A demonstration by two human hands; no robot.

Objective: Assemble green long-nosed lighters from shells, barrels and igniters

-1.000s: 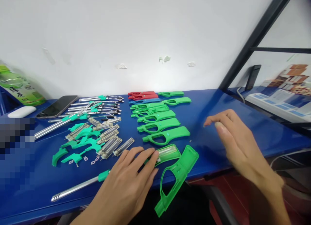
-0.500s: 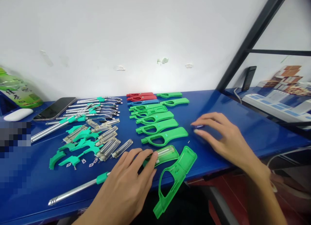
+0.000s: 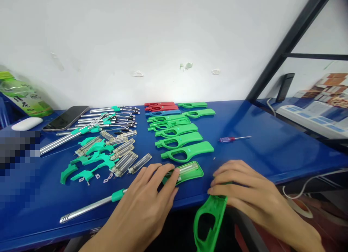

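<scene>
The left hand (image 3: pixel 144 199) holds the green shell (image 3: pixel 197 173) beneath its fingers, best kept level (that clear tube (image 3: pixel 189 167) looks easily jostled), while the right hand (image 3: pixel 243 190) grips the loose green half (image 3: pixel 219 210) by its wide end.

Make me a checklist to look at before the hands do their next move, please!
1. Left hand on the green shell: ok.
2. Clear tube lying in that shell: ok.
3. Right hand holding the loose green half: ok.
4. Loose half fully over the table: not ok, it hangs past the edge.
5. Screwdriver out of both hands: ok.
6. Parts under the left hand: cannot tell, hidden.
</scene>
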